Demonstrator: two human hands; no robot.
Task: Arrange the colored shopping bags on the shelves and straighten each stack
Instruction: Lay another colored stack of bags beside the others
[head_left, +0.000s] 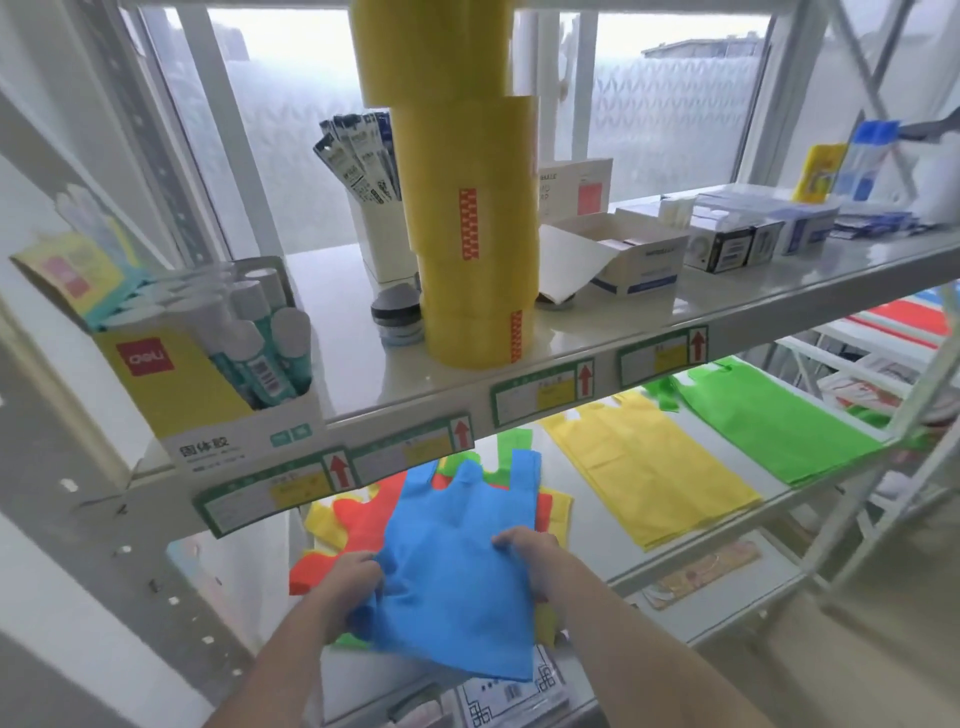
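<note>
While gripped by both hands (441, 577), blue bag (457, 587) overhanging shelf edge (691, 551).

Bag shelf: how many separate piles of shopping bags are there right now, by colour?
Neat yellow fabric bag stack: 1
Neat green fabric bag stack: 1
Mixed red, yellow and green bag heap, under the blue fabric bag gripped by both hands: 1
Total: 3
</note>
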